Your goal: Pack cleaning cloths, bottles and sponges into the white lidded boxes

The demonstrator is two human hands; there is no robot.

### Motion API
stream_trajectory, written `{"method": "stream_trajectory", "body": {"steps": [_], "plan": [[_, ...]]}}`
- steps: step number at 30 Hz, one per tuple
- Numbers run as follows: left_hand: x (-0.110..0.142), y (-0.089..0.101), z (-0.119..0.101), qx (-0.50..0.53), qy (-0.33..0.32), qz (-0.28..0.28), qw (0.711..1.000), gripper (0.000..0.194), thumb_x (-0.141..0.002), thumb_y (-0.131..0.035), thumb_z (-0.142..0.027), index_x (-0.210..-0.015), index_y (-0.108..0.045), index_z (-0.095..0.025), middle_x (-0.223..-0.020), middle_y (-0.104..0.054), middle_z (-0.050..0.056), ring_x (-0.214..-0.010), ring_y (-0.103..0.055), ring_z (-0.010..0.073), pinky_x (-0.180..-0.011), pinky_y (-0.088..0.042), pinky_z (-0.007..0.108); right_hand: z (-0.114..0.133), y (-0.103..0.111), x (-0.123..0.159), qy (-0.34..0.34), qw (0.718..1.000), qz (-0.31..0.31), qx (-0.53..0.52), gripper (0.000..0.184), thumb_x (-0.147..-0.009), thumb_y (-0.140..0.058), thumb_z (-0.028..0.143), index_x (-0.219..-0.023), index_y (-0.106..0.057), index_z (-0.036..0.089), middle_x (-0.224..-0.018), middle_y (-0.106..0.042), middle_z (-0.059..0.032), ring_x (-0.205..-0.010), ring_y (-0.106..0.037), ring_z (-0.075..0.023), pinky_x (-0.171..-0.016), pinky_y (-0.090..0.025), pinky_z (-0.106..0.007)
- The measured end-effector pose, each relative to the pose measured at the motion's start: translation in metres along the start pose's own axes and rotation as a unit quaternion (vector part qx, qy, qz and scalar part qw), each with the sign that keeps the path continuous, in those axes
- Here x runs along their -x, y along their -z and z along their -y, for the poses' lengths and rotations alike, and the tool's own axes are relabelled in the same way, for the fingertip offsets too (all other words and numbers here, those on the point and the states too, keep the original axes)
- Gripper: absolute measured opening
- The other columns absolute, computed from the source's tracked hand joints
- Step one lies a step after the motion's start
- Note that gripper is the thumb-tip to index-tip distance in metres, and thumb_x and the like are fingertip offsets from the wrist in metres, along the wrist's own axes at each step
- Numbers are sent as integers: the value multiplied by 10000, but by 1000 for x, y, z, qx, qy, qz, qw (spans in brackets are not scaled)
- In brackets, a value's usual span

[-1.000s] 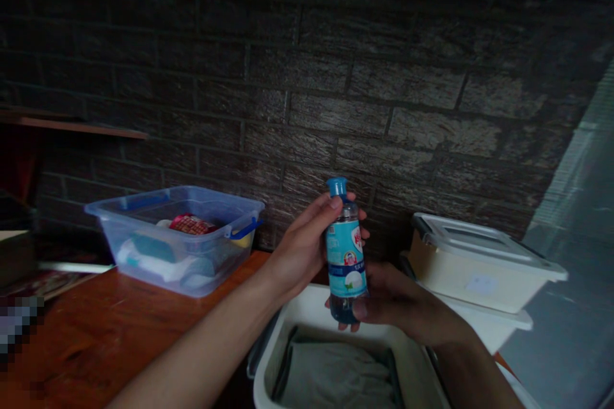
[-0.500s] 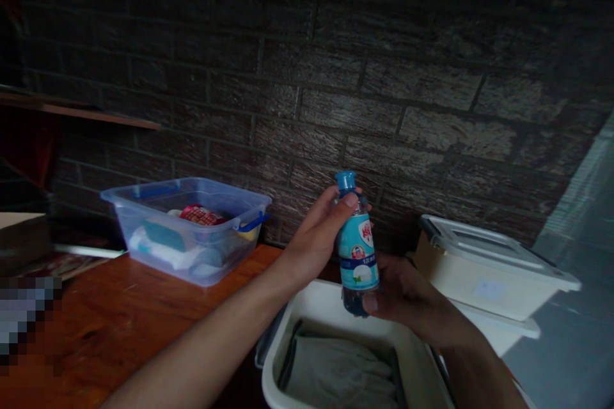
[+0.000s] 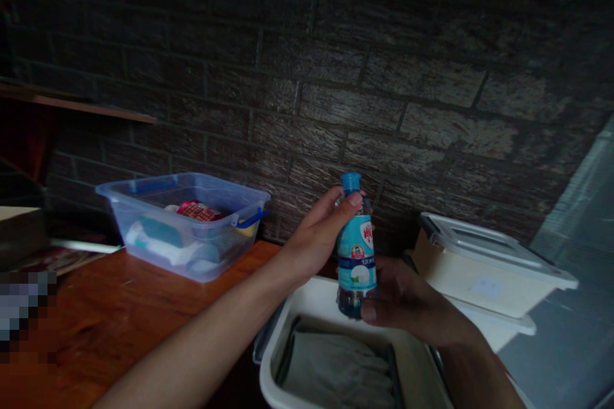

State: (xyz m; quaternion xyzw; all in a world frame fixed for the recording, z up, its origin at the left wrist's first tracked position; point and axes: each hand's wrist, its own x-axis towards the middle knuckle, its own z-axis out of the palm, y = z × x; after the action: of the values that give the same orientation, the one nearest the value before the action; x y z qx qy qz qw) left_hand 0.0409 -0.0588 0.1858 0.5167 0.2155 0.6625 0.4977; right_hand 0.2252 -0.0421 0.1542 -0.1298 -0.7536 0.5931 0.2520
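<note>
A clear bottle (image 3: 355,255) with a light-blue label and a blue cap is held nearly upright in both hands. My left hand (image 3: 320,230) is closed round its upper part, the thumb lying across the neck below the cap. At the lower right side, my right hand (image 3: 400,297) grips the bottle near its base, with part of the fingers hidden behind it. Beneath the bottle stands an open cream-coloured bin (image 3: 273,358), and a folded grey cloth item (image 3: 336,364) lies inside.
On the wooden table (image 3: 96,319), to the left, a translucent blue-tinted box (image 3: 192,262) holds several packed items, one in a red wrapper (image 3: 197,209). Cream lidded boxes (image 3: 484,275) are stacked at the right. A dark brick wall (image 3: 307,77) rises behind.
The bottle tilts slightly differently, its base shifted a little left and its cap a little right. Both hands keep their hold. The view has shifted slightly.
</note>
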Motion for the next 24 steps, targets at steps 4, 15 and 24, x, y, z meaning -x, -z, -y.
{"method": "stream_trajectory", "body": {"steps": [4, 15, 24], "plan": [[-1, 1, -4, 9, 11, 14, 1000, 451, -887, -709, -534, -1206, -690, -216, -1128, -742, 87, -971, -699, 249, -833, -525, 341, 1, 0, 1, 12, 1000, -16, 9, 343, -823, -829, 335, -1068, -675, 152, -931, -635, -27, -812, -535, -139, -726, -413, -250], [-5, 5, -6, 60, -16, 33, 998, 311, -926, -674, -394, -1174, -711, -210, -1148, -737, 65, -1103, -643, 237, -928, -483, 327, 2, 2, 1, 40, 997, -53, 34, 413, -824, -835, 316, -1164, -661, 161, -986, -636, -39, -881, -543, -159, -785, -421, -274], [-5, 7, -6, 48, 4, 80, 996, 302, -907, -654, -379, -1147, -710, -205, -1113, -731, 86, -996, -661, 241, -841, -480, 330, 10, 0, 2, 40, 998, -50, -3, 488, -839, -822, 353, -1264, -644, 192, -1048, -670, -50, -903, -587, -164, -816, -455, -285]]}}
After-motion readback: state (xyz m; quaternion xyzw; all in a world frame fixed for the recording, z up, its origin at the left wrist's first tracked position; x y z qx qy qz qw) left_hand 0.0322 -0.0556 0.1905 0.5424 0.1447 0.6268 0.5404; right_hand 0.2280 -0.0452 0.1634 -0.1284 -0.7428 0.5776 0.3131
